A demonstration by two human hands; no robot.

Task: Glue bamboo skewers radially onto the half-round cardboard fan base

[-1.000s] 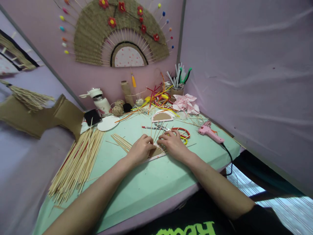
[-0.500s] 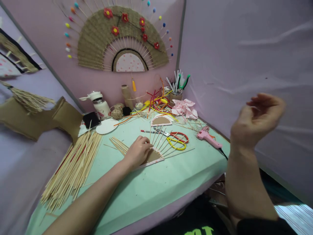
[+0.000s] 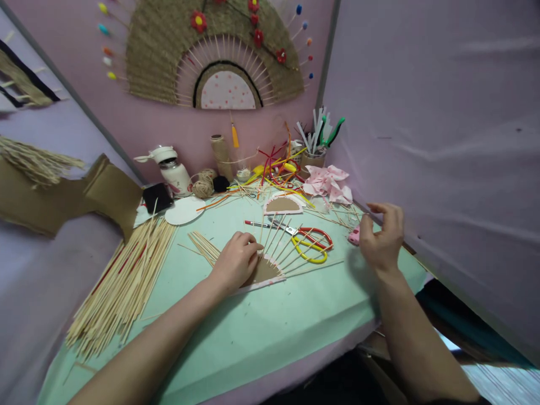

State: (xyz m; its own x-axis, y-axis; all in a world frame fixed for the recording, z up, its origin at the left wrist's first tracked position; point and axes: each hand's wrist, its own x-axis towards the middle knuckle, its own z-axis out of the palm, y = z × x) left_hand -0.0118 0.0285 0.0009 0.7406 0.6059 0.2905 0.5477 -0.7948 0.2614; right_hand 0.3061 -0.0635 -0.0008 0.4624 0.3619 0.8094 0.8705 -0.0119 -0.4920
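Two bare forearms enter from the lower edge of the view. No sleeves, cuffs, gloves or bands on either, from the frame edge up to the wrists.

Left hand [image 3: 236, 261]: bare; no ring, watch or bracelet on the side that shows. Knuckles and back of the hand face the camera. Fingernails not clear enough to judge.

Right hand [image 3: 382, 239]: bare as well; wrist plain, no jewellery seen. The nails that show look short and unpainted, though they are small in view.

Below the right forearm, at the bottom edge, a strip of dark clothing; too little shows to tell the garment.
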